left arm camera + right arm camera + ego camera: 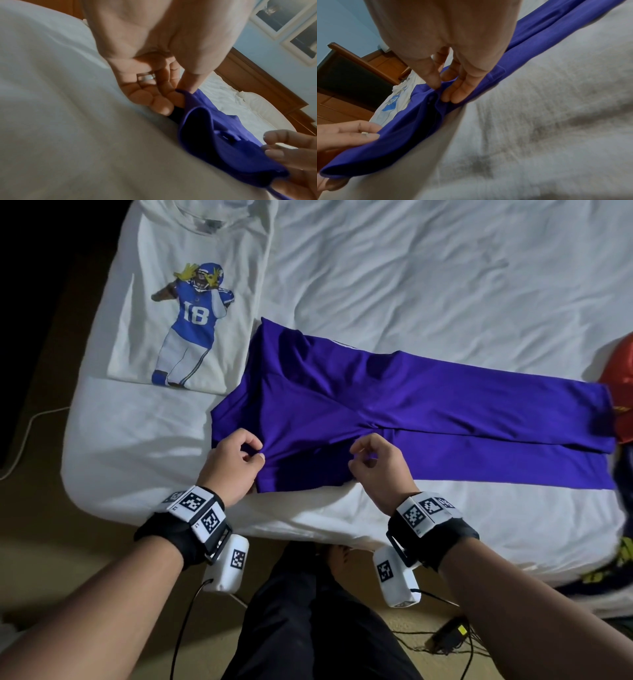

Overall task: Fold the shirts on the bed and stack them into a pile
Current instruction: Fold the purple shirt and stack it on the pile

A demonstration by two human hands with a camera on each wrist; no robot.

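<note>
Currently both hands, left hand (236, 463) and right hand (378, 465), pinch the purple shirt (376, 402) near the folded white shirt (191, 302); this slippery fabric may slide from either grip, skewing the fold.

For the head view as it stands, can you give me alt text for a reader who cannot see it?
Both hands pinch the near edge of a purple shirt spread across a white bed, the left hand and right hand set apart. A folded white shirt with a football-player print lies beyond the left hand.
</note>
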